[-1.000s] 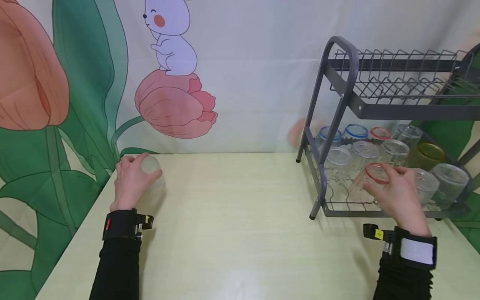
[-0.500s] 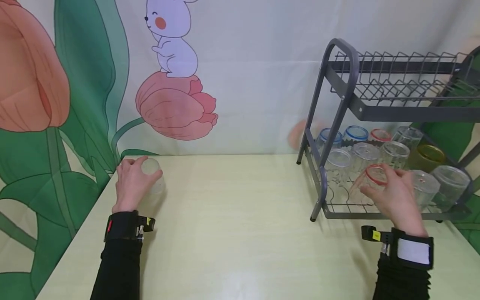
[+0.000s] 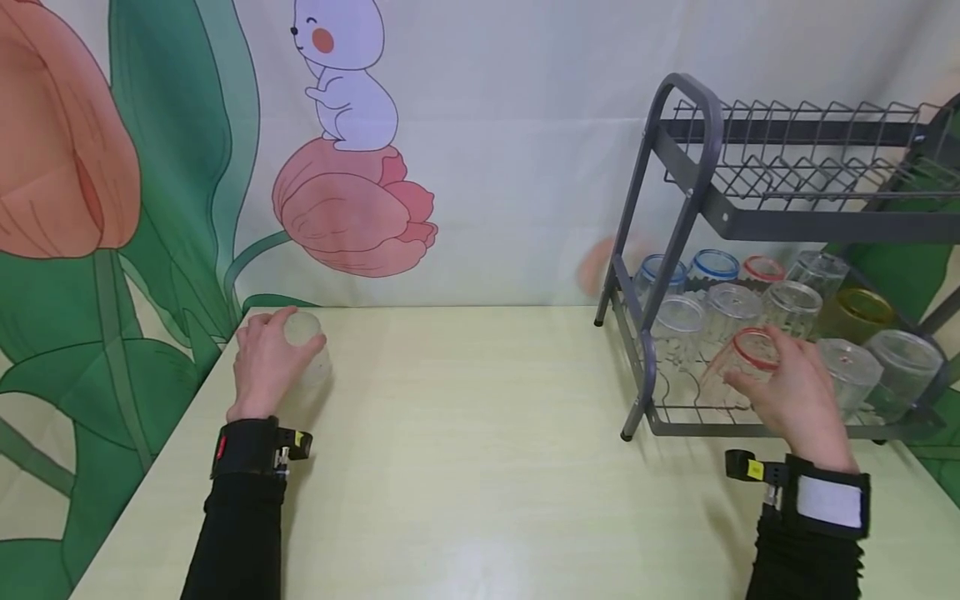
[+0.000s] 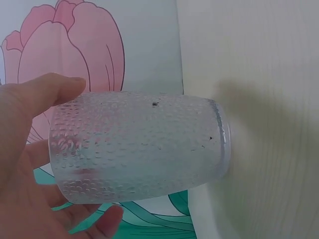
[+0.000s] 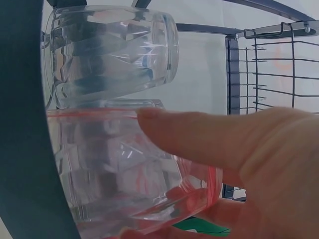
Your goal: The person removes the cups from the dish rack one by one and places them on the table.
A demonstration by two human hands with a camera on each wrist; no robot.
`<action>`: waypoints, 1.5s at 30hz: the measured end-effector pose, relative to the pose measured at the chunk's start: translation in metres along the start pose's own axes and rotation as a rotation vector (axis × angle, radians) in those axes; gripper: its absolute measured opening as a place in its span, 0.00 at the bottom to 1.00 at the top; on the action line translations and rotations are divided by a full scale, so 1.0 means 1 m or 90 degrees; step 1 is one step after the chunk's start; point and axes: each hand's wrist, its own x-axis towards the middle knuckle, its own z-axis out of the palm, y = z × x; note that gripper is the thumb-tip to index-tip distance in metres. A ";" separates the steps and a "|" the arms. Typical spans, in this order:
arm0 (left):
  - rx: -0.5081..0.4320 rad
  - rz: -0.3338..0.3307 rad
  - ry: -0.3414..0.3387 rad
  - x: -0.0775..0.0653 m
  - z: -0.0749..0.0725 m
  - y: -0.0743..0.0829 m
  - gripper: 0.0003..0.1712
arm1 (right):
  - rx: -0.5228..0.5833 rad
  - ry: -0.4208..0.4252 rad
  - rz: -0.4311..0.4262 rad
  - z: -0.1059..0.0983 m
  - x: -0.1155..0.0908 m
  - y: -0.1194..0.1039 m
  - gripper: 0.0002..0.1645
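At the table's far left corner, my left hand (image 3: 266, 362) grips a clear plastic tumbler (image 3: 315, 367). The left wrist view shows its dimpled wall (image 4: 139, 147), with my thumb on one side and fingers around the other. Whether its lower end touches the table I cannot tell. On the right, my right hand (image 3: 806, 396) holds a red-tinted clear tumbler (image 3: 738, 367) at the front of the rack's lower shelf. In the right wrist view my thumb lies along the tumbler's side (image 5: 109, 164); some fingers are hidden behind it. A clear faceted tumbler (image 5: 112, 55) stands beside it.
A dark grey two-tier dish rack (image 3: 825, 225) stands at the right of the pale table (image 3: 465, 450). Its lower shelf carries several upturned tumblers, including blue-ringed ones (image 3: 714, 265) and an olive one (image 3: 855, 317). A printed cloth (image 3: 510, 167) hangs behind.
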 end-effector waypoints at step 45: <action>-0.038 0.101 0.040 -0.024 -0.031 0.060 0.33 | 0.138 0.100 0.017 -0.037 -0.041 -0.041 0.52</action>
